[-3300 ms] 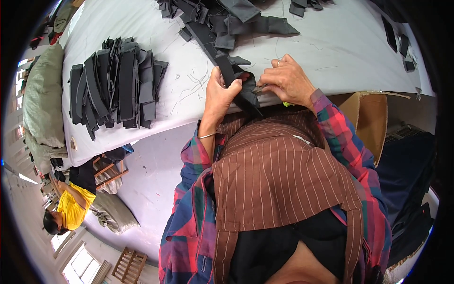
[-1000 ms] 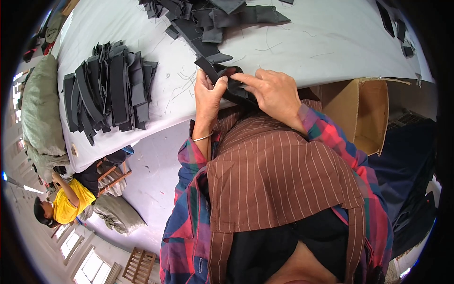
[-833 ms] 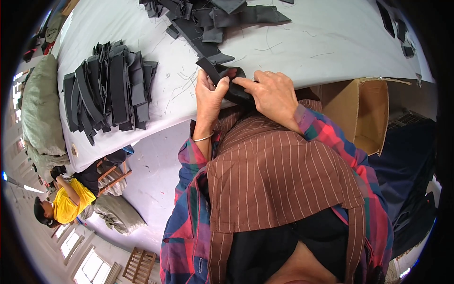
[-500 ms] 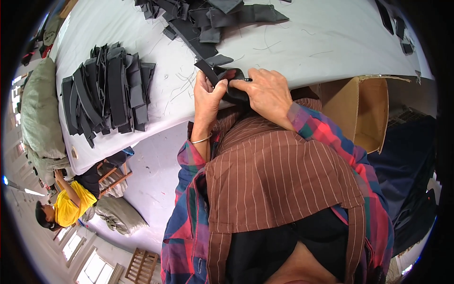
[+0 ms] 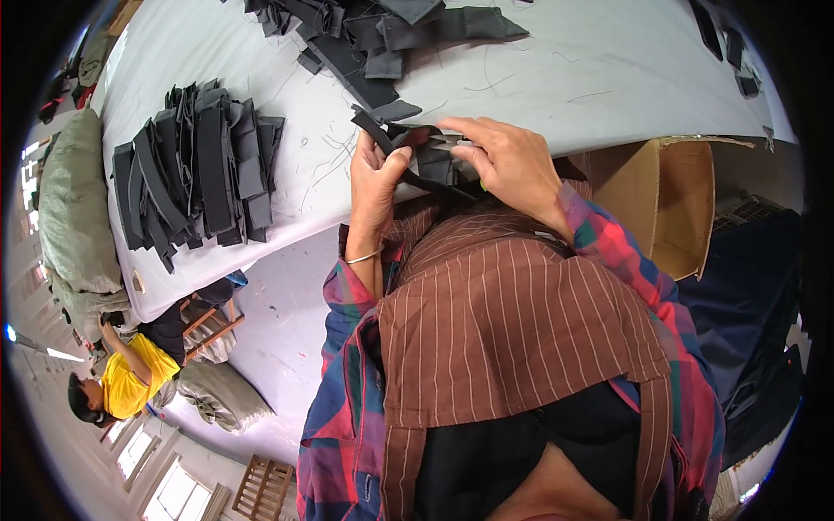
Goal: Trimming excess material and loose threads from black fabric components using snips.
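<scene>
At the table's near edge, my left hand is closed on a dark fabric strip, which loops down toward my apron. My right hand grips small metal thread snips; their blades point left at the strip, close to my left fingers. Most of the snips' grip is hidden in my palm. Beyond my hands lies a loose heap of dark grey fabric pieces. To the left, a neater pile of similar strips lies side by side on the white table.
An open cardboard box stands right of my right arm, with dark navy cloth beyond it. Loose threads and a few dark scraps lie on the tabletop. At the left, a person in a yellow top works near large greyish-green bundles.
My right hand has moved slightly right and turned, so the snips' metal blades now show. The strip has opened into a wider loop, and my left hand has shifted a little left.
</scene>
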### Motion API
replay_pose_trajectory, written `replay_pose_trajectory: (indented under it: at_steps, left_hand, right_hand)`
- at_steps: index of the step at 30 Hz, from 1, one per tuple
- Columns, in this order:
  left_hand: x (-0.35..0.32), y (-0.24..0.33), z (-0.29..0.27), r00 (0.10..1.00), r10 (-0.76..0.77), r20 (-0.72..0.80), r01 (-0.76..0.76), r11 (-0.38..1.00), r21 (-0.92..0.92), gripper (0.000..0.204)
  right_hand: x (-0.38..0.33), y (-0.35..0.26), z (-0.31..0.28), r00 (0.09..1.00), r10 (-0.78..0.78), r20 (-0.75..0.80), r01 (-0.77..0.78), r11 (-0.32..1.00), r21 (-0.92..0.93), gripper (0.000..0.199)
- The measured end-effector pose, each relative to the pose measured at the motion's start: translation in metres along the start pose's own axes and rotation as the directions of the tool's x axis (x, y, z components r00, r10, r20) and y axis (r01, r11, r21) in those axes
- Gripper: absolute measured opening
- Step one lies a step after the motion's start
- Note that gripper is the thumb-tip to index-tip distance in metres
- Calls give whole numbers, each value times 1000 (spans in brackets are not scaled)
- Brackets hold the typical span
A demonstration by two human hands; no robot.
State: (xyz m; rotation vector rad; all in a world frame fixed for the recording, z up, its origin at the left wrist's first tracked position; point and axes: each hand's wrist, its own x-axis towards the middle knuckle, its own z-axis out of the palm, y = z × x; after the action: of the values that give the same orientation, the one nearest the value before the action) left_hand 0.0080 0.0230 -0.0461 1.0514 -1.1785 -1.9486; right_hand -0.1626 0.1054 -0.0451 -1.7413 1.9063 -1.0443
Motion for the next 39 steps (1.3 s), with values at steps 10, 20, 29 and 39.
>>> replay_pose_trajectory:
  at_steps: [10, 20, 29, 39]
  left_hand:
    - [2, -4, 1, 999, 29, 28, -30, 999, 43, 40]
    - [2, -6, 1, 1000, 15, 18, -16, 999, 40, 41]
    - [1, -8, 4, 997, 72, -21, -70, 995, 65, 42]
    - [0, -4, 2, 1000, 15, 11, -15, 999, 36, 42]
  right_hand:
    - [-5, -12, -1, 980, -77, 185, 113, 974, -198, 10]
    - [-2, -18, 15, 973, -149, 177, 202, 921, -334, 8]
    - [-5, -18, 21, 978, -155, 139, 196, 912, -360, 7]
    - [-4, -17, 16, 979, -146, 139, 186, 923, -337, 6]
